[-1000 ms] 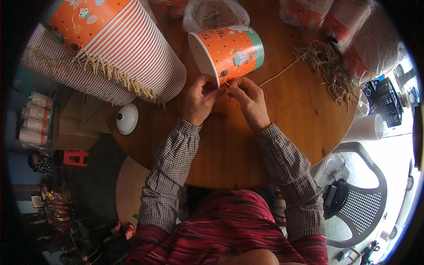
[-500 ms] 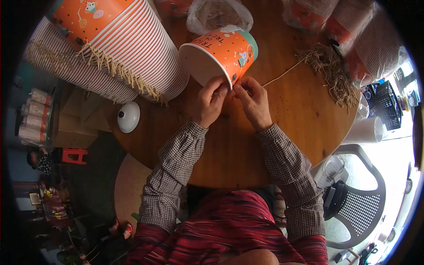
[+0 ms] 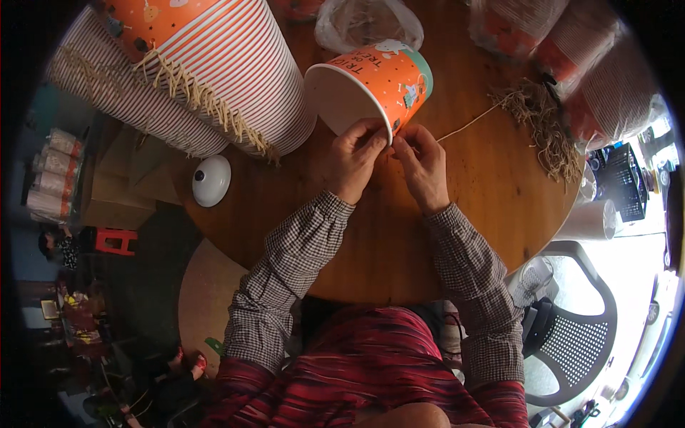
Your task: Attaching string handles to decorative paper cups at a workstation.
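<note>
Turned in the hands since a second ago, the orange bucket (image 3: 394,77) shows more of its white inside, and both hands sit farther right. Round and wooden, the desk (image 3: 385,264) spreads beneath them. At upper left, a tall nested stack (image 3: 242,71) of like buckets has a row of short cord ends (image 3: 207,103) down one side, so those look finished; whether the plastic-wrapped stacks (image 3: 606,93) at upper right have cords cannot be told. Between the tall stack and a tangle of cords (image 3: 542,132), the bucket in work tilts with its mouth toward the lower left. Its fastening looks unfinished, since both hands are busy at the rim.

The forearms, in checked sleeves (image 3: 303,242), reach forward and converge there. From the mouth side, the left hand (image 3: 353,162) has its fingers curled inside, closed on the rim. From the outer side, the right hand (image 3: 426,171) has thumb and index pinched together, apparently on a thin strand (image 3: 471,123) running from the tangle, though the tips' contact is hidden.
</note>
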Demonstrator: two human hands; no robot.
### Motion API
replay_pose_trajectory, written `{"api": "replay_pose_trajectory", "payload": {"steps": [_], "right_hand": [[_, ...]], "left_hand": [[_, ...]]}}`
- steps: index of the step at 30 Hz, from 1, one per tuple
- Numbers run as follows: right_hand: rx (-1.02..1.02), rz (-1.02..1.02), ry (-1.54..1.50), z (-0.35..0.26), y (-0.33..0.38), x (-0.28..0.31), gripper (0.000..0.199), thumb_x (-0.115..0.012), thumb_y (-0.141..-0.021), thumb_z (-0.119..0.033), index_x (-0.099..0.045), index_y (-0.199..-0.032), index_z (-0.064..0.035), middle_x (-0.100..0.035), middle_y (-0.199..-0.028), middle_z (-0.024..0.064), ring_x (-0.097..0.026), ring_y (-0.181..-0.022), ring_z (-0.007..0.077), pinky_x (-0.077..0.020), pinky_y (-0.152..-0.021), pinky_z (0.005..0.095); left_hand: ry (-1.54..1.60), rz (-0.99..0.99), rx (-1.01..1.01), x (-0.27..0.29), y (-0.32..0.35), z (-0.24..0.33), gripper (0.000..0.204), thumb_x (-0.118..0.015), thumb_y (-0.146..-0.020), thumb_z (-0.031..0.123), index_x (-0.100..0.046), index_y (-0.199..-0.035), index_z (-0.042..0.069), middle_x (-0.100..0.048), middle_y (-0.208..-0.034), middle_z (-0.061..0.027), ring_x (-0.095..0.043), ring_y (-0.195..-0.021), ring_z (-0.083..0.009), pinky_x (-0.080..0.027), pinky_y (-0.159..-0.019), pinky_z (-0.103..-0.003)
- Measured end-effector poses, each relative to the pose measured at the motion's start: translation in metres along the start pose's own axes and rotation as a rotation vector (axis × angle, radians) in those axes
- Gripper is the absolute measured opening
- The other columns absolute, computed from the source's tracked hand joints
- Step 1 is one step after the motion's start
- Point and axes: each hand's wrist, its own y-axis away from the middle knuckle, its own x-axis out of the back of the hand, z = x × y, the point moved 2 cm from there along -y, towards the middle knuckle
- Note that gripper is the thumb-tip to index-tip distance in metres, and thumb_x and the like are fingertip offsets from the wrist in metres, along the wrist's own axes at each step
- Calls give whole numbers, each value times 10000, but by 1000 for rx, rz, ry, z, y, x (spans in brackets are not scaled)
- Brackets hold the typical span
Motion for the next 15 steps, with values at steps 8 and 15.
{"api": "replay_pose_trajectory", "payload": {"steps": [8,15], "right_hand": [[-52,-34,2,-2,-1,2,123,-575,-894,-106,-566,-906,16,-609,-780,37,-570,-711,90,-485,-656,246],[-36,-17,-34,0,-1,5,135,-568,-917,-123,-557,-920,11,-606,-823,38,-562,-731,87,-488,-652,236]], "left_hand": [[201,-55,-41,-2,-2,-10,195,-583,-918,111,-594,-1070,-11,-615,-984,-36,-594,-853,-94,-500,-772,-238],[165,-117,-56,-2,1,-15,175,-570,-922,67,-594,-1072,-20,-633,-985,-62,-626,-891,-127,-523,-795,-248]]}}
